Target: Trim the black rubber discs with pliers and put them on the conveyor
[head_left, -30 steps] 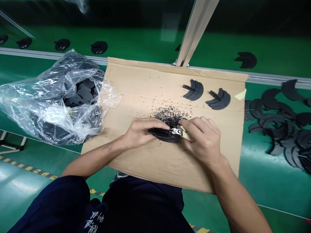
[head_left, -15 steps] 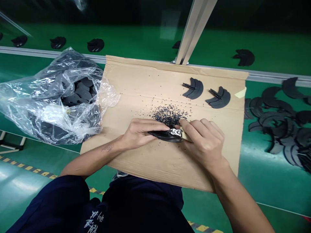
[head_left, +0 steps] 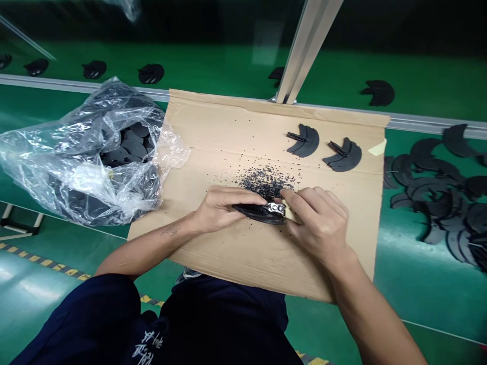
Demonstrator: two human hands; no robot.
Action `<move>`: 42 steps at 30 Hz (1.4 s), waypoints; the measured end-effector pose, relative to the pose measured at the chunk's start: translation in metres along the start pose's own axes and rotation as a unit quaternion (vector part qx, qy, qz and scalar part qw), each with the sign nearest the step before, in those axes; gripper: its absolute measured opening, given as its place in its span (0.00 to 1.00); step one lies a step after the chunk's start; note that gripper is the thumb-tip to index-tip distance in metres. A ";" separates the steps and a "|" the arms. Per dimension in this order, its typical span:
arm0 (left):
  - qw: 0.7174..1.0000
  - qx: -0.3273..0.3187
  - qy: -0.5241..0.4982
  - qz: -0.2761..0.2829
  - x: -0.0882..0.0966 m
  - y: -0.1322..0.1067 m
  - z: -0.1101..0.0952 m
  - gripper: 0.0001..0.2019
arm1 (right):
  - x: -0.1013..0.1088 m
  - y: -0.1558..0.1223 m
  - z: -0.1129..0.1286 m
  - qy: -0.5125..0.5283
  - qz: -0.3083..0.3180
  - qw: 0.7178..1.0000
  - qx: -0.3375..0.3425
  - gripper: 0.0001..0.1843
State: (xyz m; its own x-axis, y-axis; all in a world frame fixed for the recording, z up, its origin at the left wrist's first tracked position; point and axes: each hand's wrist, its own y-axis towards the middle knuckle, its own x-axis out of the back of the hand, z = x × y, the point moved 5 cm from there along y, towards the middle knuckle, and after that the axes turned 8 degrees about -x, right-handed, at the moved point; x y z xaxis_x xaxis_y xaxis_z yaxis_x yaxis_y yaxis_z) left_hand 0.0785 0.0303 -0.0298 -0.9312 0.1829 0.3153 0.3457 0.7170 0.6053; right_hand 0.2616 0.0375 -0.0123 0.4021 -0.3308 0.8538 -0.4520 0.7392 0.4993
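Note:
My left hand (head_left: pixel 218 207) is closed on a curved black plastic part (head_left: pixel 262 215), thumb on top and fingers along its near side. In my right hand (head_left: pixel 321 215) is a pair of cutting pliers (head_left: pixel 277 208) with a metal head and pale handles. The pliers' head rests at the right end of the black part; its jaw tips are partly hidden. Just beyond both hands lies a heap of small black plastic clippings (head_left: pixel 268 180), scattered over a cardboard sheet (head_left: pixel 213 253). Two crescent-shaped black parts with stems (head_left: pixel 304 140) lie on the cardboard farther back.
A clear plastic bag (head_left: pixel 79 175) holding black flat pieces sits at the left. On the green table at the right lies a pile of black curved parts (head_left: pixel 437 182). A metal post (head_left: pixel 310 50) rises behind the cardboard, with a glossy panel along the back.
The whole view has shifted slightly. Both hands keep their hold on the black part and the pliers, with almost no movement between them.

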 end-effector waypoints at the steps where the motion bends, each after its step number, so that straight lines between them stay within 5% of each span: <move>1: 1.000 -0.001 -0.002 0.001 0.000 0.000 0.000 0.09 | 0.000 0.000 0.000 0.003 -0.002 1.000 0.001 0.06; 11: 1.000 -0.015 0.006 0.013 0.000 0.002 -0.002 0.10 | 0.005 0.002 0.005 -0.015 -0.040 0.999 0.011 0.06; 42: 1.000 0.002 -0.013 -0.002 -0.001 -0.002 0.002 0.10 | 0.003 -0.001 0.004 -0.018 -0.011 1.000 0.013 0.09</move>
State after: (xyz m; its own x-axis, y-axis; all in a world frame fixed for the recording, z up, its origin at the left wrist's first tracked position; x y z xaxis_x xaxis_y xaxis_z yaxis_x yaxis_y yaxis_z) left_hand 0.0789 0.0302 -0.0329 -0.9355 0.1970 0.2932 0.3409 0.7209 0.6034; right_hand 0.2599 0.0331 -0.0098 0.3836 -0.3688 0.8466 -0.4644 0.7154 0.5221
